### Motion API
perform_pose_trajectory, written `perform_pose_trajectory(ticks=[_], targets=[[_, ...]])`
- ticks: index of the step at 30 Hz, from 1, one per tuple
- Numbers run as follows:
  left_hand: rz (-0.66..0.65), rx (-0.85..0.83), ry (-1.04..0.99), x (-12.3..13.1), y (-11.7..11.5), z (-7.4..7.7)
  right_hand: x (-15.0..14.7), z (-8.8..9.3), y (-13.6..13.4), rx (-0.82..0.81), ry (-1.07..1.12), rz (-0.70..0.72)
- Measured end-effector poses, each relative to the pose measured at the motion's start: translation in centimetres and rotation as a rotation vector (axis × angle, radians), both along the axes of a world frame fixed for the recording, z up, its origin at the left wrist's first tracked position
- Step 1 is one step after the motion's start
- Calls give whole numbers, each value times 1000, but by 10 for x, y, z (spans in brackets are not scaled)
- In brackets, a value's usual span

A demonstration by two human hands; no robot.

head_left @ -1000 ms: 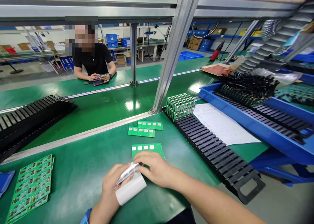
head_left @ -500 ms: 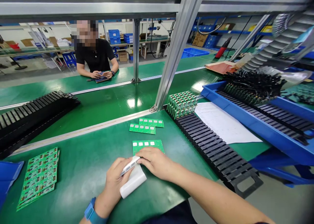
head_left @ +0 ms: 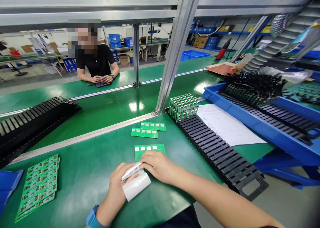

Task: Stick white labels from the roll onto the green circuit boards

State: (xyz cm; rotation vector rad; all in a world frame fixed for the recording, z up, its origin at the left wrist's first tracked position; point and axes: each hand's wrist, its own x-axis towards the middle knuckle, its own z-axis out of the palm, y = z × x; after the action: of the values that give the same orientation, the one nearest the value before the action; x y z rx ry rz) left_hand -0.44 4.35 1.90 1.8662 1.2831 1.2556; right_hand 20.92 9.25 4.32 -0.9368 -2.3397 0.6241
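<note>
Close to the table's (head_left: 85,188) front edge, a worker's left hand (head_left: 115,181) clasps a strip of white labels (head_left: 132,171), thumb on top, blank white paper (head_left: 138,187) curling out beneath the fingers. The right hand (head_left: 158,167) arches in palm down, forearm slanting over the front edge, fingertips at the strip's far end; whether they pinch it cannot be made out. A partly hidden green circuit board (head_left: 150,149) lies just beyond, toward the table's far edge.
</note>
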Motion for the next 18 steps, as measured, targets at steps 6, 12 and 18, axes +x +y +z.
perform_pose_trajectory(ticks=[6, 12, 18], targets=[[43, 11, 50, -1, -1, -5, -2, -3, 0, 147, -28, 23], [94, -47, 92, -3, 0, -8, -4, -1, -4, 211, -33, -4], [82, -63, 103, -6, 5, -14, -1, -1, -3, 162, -13, -39]])
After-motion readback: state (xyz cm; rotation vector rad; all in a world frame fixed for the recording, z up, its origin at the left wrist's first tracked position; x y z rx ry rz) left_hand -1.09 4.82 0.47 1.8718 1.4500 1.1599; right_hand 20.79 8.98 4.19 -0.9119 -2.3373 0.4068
